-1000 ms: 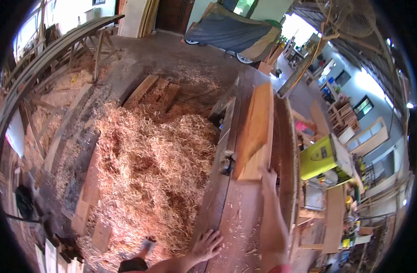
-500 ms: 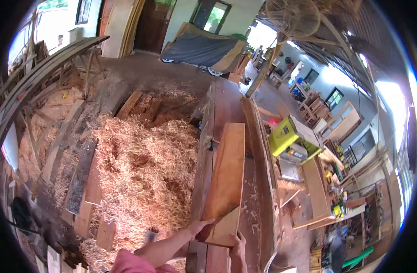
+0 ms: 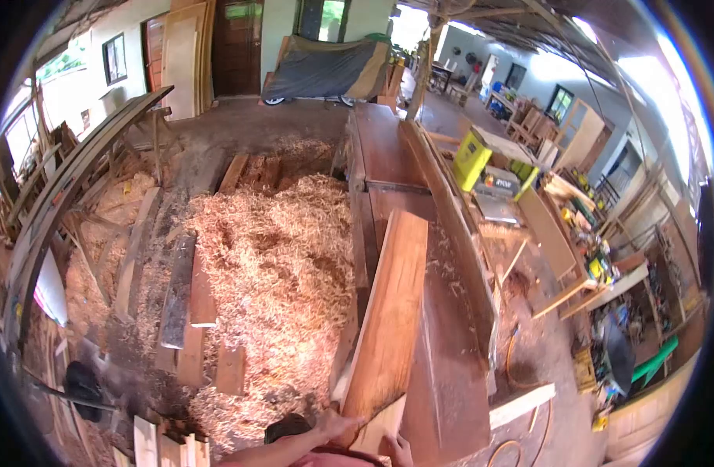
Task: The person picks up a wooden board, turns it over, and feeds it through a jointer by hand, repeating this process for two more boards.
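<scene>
A long reddish-brown wooden plank (image 3: 390, 303) points away from me, its near end close to my body. My left hand (image 3: 338, 425) grips the left edge at that end, thumb over the top face. On the opposite edge, my right hand (image 3: 399, 449) has its fingers around the paler corner of the plank. A dark-edged light patch marks the wood between the hands. Below and to the right of the plank runs a long brown workbench (image 3: 452, 373) with a few shavings on it.
A big heap of wood shavings (image 3: 275, 265) lies left of the bench, with loose boards (image 3: 204, 292) beside it. Right of the bench stands a yellow-green planer (image 3: 470, 161). A wooden rack (image 3: 84, 156) is at far left, a covered motorcycle (image 3: 326, 70) at the back.
The camera view has shifted. The plank and both hands now appear lower in view, nearer my body, and the plank's face is turned a little differently. Both hands keep their hold.
</scene>
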Motion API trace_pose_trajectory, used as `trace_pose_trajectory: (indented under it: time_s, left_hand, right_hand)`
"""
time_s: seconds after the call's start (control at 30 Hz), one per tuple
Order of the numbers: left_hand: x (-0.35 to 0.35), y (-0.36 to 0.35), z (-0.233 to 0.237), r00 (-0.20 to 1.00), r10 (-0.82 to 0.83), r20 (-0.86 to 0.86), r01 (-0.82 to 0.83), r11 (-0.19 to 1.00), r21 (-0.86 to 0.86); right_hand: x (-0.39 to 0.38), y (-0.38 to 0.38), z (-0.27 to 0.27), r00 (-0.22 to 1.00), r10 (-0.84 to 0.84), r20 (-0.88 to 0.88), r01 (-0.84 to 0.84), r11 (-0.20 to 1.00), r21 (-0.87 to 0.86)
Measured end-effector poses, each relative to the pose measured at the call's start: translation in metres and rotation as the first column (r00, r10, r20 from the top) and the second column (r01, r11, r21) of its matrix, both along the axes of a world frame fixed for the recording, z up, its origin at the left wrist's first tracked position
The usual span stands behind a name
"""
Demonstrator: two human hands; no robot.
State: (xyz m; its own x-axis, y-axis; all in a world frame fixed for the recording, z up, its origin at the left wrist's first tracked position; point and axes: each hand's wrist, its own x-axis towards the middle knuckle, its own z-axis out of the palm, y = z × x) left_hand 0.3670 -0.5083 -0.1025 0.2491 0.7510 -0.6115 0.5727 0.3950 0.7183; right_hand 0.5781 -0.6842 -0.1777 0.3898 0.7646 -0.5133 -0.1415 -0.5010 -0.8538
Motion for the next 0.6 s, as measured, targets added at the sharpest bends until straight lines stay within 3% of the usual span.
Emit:
trace_pose_trajectory:
  time_s: [0.03,0.07,0.13,0.17,0.2,0.23,0.27,0.33,0.4,0.43,0.47,0.5,0.57,0.6]
  left_hand:
    - [-0.012,-0.01,0.011,0.999,-0.039,-0.036,0.041,0.997,0.059]
    - [-0.027,-0.013,0.022,0.994,-0.083,-0.077,0.092,0.988,0.127]
    - [-0.052,-0.028,0.048,0.972,-0.174,-0.157,0.208,0.949,0.237]
    - [-0.06,-0.04,0.074,0.972,-0.22,-0.082,0.234,0.938,0.257]
    - [-0.067,-0.056,0.108,0.964,-0.266,-0.005,0.257,0.926,0.276]
    - [-0.071,-0.075,0.13,0.947,-0.311,0.074,0.278,0.915,0.294]
    - [-0.069,-0.091,0.137,0.925,-0.38,0.018,0.359,0.887,0.292]
    - [-0.068,-0.134,0.105,0.896,-0.435,0.096,0.344,0.813,0.47]
    - [-0.061,-0.158,0.081,0.842,-0.489,0.227,0.294,0.77,0.567]
    - [-0.055,-0.172,0.054,0.822,-0.484,0.3,0.234,0.767,0.597]
    - [-0.053,-0.177,0.035,0.794,-0.484,0.368,0.175,0.762,0.624]
    - [-0.053,-0.178,0.032,0.778,-0.425,0.463,0.187,0.86,0.475]
    - [-0.06,-0.183,0.028,0.756,-0.26,0.601,0.233,0.965,0.124]
    - [-0.065,-0.181,0.005,0.82,-0.322,0.473,0.183,0.931,0.316]
  right_hand:
    - [0.004,-0.021,-0.064,0.977,0.119,0.176,-0.121,0.993,-0.001]
    - [-0.012,-0.025,-0.033,0.989,0.123,0.086,-0.12,0.992,-0.044]
    - [-0.057,-0.009,0.084,0.99,0.111,-0.087,-0.123,0.982,-0.14]
    - [-0.063,-0.025,0.054,0.988,0.139,-0.061,-0.143,0.987,-0.07]
    - [-0.097,-0.025,0.087,0.998,-0.009,-0.065,0.008,1.0,-0.017]
    - [-0.103,-0.033,0.089,0.988,-0.003,-0.156,-0.003,0.999,-0.042]
    - [-0.108,-0.041,0.09,0.97,-0.002,-0.243,-0.015,0.997,-0.07]
    - [-0.111,-0.073,0.086,0.864,-0.054,-0.501,0.018,0.997,-0.077]
    - [-0.113,-0.093,0.147,0.801,-0.022,-0.598,0.075,0.995,0.063]
    - [-0.105,-0.101,0.148,0.898,-0.083,-0.432,0.141,0.985,0.102]
    - [-0.101,-0.1,0.164,0.987,-0.006,-0.158,0.039,0.978,0.205]
    - [-0.098,-0.1,0.182,0.99,0.045,0.136,-0.08,0.962,0.262]
    - [-0.093,-0.107,0.176,0.981,-0.093,0.168,0.077,0.992,0.101]
    - [-0.084,-0.111,0.151,0.984,-0.156,0.085,0.145,0.981,0.129]
